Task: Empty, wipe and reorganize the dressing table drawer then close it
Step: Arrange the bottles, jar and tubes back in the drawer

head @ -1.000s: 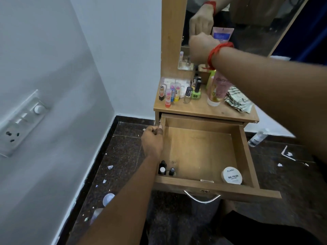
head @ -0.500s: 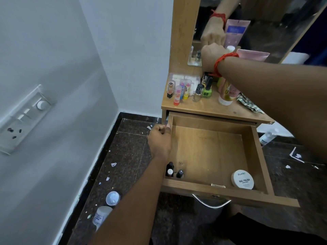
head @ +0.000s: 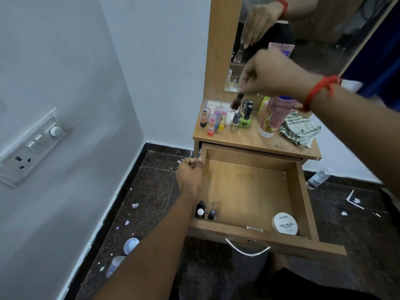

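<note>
The wooden drawer point(head: 249, 191) stands pulled out under the dressing table top point(head: 249, 139). My left hand point(head: 190, 174) grips the drawer's left wall near the back. My right hand point(head: 272, 74) hovers above the table top, pinching a dark nail polish bottle point(head: 236, 101) by its cap. Two small dark bottles point(head: 205, 211) stand in the drawer's front left corner, and a white round nail polish remover tub point(head: 284, 223) sits at the front right. A striped cloth point(head: 299, 131) lies crumpled on the table's right side.
Lip balms and nail polish bottles point(head: 225, 119) cluster on the table's left; a pink lotion bottle point(head: 273, 115) stands in the middle. A mirror point(head: 303, 29) rises behind. A wall point(head: 65, 105) is close on the left. Containers point(head: 123, 254) and paper scraps lie on the dark floor.
My right hand has swung left from the pink lotion bottle and now holds a dark nail polish bottle over the cluster. My left hand stays on the drawer's wall.
</note>
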